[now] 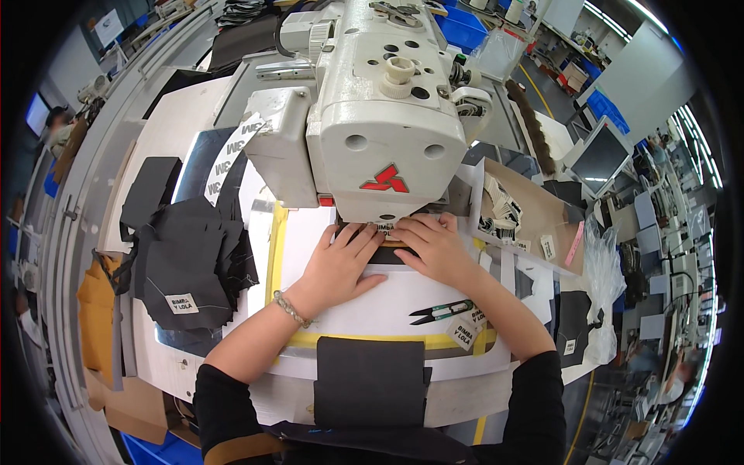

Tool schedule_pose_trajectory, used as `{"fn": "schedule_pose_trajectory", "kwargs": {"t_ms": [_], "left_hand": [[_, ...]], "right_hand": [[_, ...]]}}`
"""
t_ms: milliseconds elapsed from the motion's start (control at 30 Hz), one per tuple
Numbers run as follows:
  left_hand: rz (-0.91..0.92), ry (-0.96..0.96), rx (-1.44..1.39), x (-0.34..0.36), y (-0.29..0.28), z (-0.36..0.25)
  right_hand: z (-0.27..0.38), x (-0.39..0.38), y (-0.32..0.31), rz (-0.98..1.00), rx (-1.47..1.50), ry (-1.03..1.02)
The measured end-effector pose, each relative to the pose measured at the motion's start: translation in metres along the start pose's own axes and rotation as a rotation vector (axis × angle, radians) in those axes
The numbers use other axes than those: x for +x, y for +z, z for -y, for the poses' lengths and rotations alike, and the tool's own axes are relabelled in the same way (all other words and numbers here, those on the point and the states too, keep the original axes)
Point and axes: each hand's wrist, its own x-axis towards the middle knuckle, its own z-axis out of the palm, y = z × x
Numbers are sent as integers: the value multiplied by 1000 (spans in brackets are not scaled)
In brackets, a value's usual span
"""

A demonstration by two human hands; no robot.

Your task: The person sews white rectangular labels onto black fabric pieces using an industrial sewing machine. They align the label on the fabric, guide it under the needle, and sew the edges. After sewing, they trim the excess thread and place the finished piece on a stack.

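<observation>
A white industrial sewing machine point(387, 151) stands straight ahead of me. Under its head lies a dark fabric piece point(394, 257), with a white label point(384, 230) partly showing between my fingertips. My left hand point(341, 267) rests on the work from the left, fingers stretched out and the thumb apart on the white sheet. From the other side my right hand point(435, 249) lies with spread fingers by the label and fabric. Neither hand grips anything visible. Green-handled thread snips point(440, 311) and loose labels point(463, 332) lie nearest my right forearm.
Dark fabric pieces point(182, 256), one bearing a label, are piled at left. Another dark stack point(370, 380) sits at the near edge. An open cardboard box point(535, 205) of labels stands at right, beside clear plastic point(602, 287). Yellow tape point(277, 248) borders the white sheet.
</observation>
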Motion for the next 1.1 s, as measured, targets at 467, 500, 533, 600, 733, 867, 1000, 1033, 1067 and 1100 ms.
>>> {"fn": "schedule_pose_trajectory", "kwargs": {"t_ms": [467,500,533,600,733,867,1000,1033,1067,1100], "left_hand": [[2,-102,-35,-5,-5,8],[8,-111,-33,-5,-3,12],[15,-120,-30,-4,-3,14],[60,-149,-11,-3,-3,16],[70,-160,29,-1,-3,15],[55,-161,44,-1,-3,15],[51,-161,61,1,-4,13],[58,-163,64,1,-4,13],[60,-162,64,2,-4,13],[63,-165,66,1,-4,13]], "right_hand": [[0,4,13,42,78,-48],[0,4,14,47,98,-49],[0,4,14,57,110,-51],[0,5,13,77,132,-51],[-2,6,10,108,160,-45],[1,11,6,151,168,-10],[6,14,3,183,179,34],[4,13,4,162,181,16],[2,11,6,140,184,-1],[0,11,7,116,189,-22]]}}
